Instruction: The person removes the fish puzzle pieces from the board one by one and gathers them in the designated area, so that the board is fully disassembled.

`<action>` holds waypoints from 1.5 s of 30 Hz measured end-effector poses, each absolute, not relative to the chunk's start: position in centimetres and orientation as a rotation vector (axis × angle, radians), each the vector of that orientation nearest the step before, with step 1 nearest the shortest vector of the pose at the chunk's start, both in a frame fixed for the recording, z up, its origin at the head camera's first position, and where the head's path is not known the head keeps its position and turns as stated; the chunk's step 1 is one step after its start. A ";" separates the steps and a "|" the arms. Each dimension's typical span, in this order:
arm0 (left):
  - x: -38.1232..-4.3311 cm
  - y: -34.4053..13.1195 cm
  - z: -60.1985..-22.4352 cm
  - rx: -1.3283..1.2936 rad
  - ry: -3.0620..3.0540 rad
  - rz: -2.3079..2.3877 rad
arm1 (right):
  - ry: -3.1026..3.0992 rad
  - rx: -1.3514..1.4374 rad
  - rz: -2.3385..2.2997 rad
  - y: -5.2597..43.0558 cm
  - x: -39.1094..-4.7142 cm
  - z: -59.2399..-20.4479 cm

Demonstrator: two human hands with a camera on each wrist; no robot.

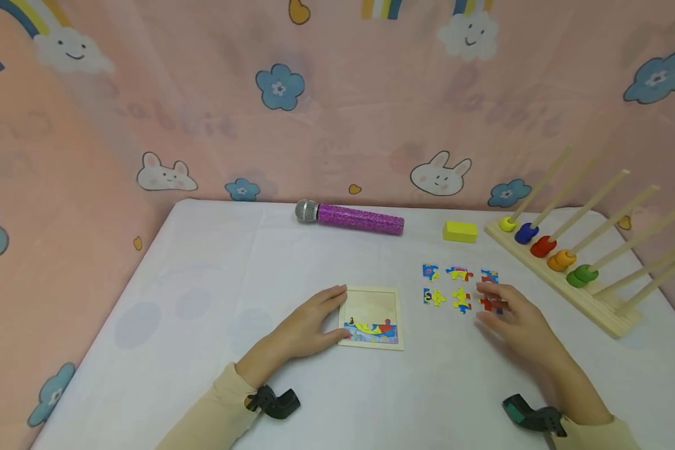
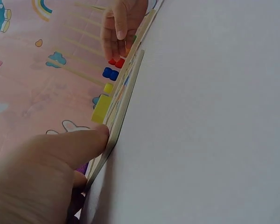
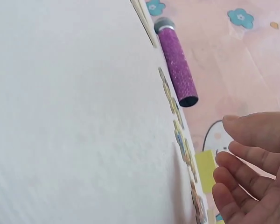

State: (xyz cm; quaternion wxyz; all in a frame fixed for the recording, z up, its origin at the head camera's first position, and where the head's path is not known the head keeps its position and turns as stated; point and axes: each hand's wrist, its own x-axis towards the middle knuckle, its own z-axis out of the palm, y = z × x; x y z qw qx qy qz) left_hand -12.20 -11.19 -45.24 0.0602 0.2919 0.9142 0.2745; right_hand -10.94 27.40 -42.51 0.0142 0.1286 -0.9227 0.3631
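Fingers of left hand (image 1: pixel 306 322) grip the puzzle board (image 1: pixel 369 304) at its 9 o'clock edge. Loose pieces (image 1: pixel 460 300) lie toward the board's 2 o'clock; right hand (image 1: pixel 520 322) hovers by their 3 o'clock end, thumb and fingers parted.

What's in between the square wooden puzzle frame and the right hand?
In the head view, four loose multicoloured jigsaw pieces lie on the white tabletop between the frame and the right hand.
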 end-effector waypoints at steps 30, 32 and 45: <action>-10.4 -12.1 -45.0 0.969 2.724 0.815 | -2.904 0.778 1.397 14.6 -9.9 -42.0; -10.5 -12.1 -45.1 0.960 2.717 0.835 | -2.913 0.809 1.423 13.5 -10.1 -42.0; -10.5 -12.3 -45.4 0.965 2.707 0.890 | -2.910 0.786 1.393 9.6 -10.3 -43.5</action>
